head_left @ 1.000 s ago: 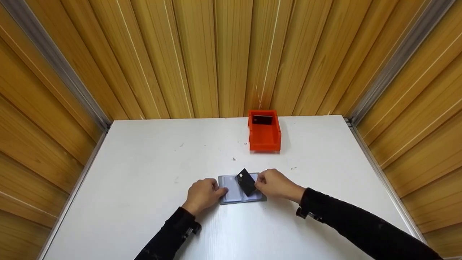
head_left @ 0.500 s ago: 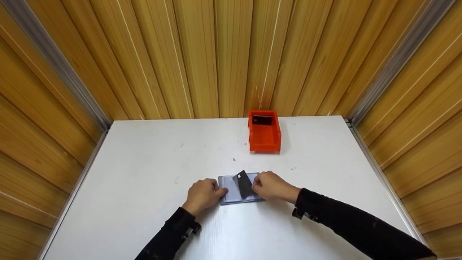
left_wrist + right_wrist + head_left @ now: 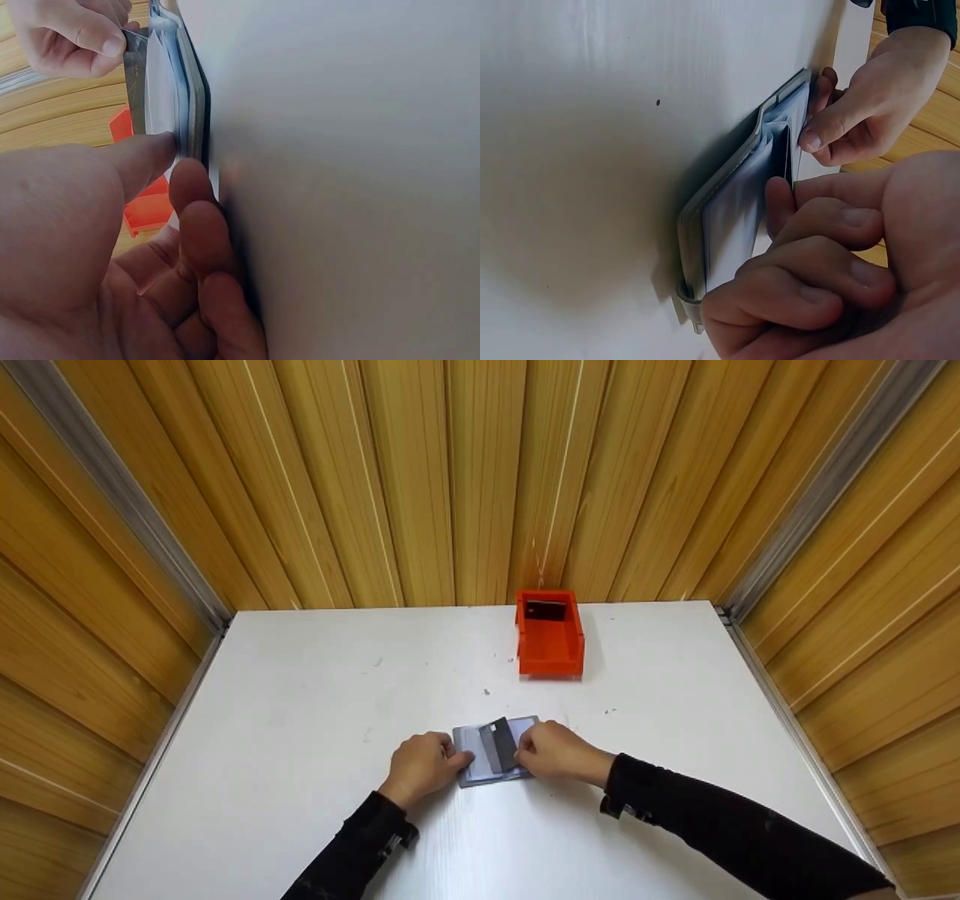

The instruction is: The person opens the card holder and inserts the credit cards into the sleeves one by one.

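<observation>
An opened card holder with clear plastic sleeves lies on the white table. My left hand grips its left edge; the left wrist view has the thumb on the sleeves and fingertips against the cover's edge. Thumb and forefinger of my right hand pinch a black card with a small chip, by its right edge. The card stands tilted over the holder's middle. Its left part looks greyer, behind a clear sleeve. In the right wrist view my curled fingers hide part of the holder.
Farther back on the table stands an orange-red bin, with a dark card-like piece against its back wall. Wood-patterned panels enclose the table's back and sides.
My right hand has moved left and slightly toward me with the card. The card has turned more upright, and its left part has gone behind a clear sleeve. The left hand stays put.
</observation>
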Demonstrator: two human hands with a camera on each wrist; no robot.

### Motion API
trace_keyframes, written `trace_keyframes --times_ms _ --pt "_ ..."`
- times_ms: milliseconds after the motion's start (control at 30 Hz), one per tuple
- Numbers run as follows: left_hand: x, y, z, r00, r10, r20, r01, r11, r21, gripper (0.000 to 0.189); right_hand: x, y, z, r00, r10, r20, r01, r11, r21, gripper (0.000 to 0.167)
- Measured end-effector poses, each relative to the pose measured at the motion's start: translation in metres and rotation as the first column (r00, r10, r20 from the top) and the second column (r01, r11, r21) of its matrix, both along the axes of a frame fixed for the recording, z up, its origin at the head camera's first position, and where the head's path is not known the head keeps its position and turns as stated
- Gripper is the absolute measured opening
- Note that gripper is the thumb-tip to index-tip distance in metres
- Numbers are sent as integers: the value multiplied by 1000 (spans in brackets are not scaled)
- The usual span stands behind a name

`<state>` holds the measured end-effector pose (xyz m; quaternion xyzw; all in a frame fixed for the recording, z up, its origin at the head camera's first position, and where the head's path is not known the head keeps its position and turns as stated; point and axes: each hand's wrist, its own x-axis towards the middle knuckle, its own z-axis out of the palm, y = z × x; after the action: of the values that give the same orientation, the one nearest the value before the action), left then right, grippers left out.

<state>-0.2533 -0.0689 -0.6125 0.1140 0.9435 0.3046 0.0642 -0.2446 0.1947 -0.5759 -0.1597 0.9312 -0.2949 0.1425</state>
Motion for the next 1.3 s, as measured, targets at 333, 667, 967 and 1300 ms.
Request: trace_keyframes --times_ms 333,667,967,1300 --pt "0 0 -1 1000 -6 -12 6 1000 24 41 1 -12 -1 998 -14 67 12 999 34 26" --pt "0 -1 -3 1000 -4 -15 5 1000 25 41 1 -20 -7 997 -24 71 21 999 46 30" --pt "0 0 -3 1000 4 -7 -4 1000 13 44 3 -27 -9 998 -10 55 6 998 68 25" --pt "0 0 -3 1000 4 -6 -4 1000 13 44 4 -33 -7 999 0 35 -5 990 138 28"
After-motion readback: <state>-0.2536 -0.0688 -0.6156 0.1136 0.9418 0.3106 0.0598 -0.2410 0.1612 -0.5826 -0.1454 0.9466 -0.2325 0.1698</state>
